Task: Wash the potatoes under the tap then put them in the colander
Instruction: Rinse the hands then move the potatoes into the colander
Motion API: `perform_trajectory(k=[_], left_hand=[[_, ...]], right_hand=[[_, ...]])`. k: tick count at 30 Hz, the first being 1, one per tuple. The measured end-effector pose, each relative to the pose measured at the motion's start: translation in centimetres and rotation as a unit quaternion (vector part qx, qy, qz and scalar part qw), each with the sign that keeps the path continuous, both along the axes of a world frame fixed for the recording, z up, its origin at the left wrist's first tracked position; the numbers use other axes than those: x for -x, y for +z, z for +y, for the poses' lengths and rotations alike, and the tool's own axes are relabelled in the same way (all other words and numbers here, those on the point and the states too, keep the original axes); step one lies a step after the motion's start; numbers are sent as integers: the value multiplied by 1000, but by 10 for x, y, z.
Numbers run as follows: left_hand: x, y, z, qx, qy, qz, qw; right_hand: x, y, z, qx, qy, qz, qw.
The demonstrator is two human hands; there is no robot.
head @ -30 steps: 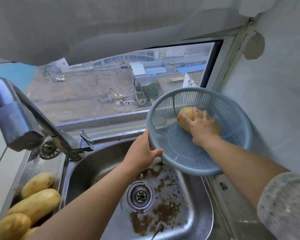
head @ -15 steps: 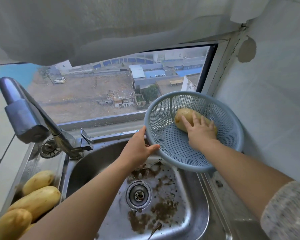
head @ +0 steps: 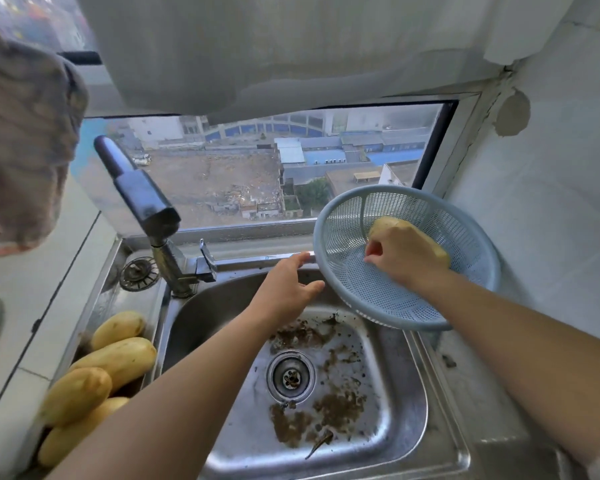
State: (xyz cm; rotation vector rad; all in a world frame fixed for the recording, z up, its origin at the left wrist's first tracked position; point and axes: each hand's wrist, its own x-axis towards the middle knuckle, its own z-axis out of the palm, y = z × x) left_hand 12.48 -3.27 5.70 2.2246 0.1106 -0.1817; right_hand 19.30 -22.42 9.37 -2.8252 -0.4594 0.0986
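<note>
**A:** What am I looking at, biggest thing first?

**B:** I see the steel sink point(head: 406, 403), soil smeared round its drain and no water running from the tap point(head: 142, 199). Tilted against the wall at the sink's far right corner is one blue colander point(head: 388, 299). My right hand point(head: 404, 254) is inside it, resting over a single potato point(head: 400, 225) that lies just behind and under the knuckles, against the colander's far wall. The fingers are curled loosely; whether they pinch the potato or merely touch it, I cannot tell.

**A:** And the other hand?

**B:** My left hand point(head: 286, 292) is spread, fingers apart, thumb side right at the colander's near-left rim. It looks like steadying, though I can't confirm contact.

**A:** Which step, then?

**B:** I'd judge this is the placing step for one washed potato. Next calls for lifting the right hand clear without tipping the colander, then reaching far left of both hands to the waiting pile point(head: 94, 382).

**A:** Counts?

**B:** One potato in the colander; four, as far as I can make out, on the drainboard, well away from either hand. One colander, one tap, one sink.
</note>
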Motion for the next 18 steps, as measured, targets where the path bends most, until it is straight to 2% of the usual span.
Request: perform_trajectory(k=[4, 8, 13, 18], left_hand=[[36, -2, 33, -29, 26, 4, 999], [90, -10, 83, -55, 86, 3, 995], [161, -17, 144, -88, 180, -14, 980], [212, -16, 177, -162, 229, -76, 957]], right_hand=[[22, 15, 58, -31, 86, -10, 996], [57, 4, 124, -70, 167, 55, 982], [105, -33, 197, -8, 277, 140, 950], [146, -58, 252, -31, 369, 123, 921]])
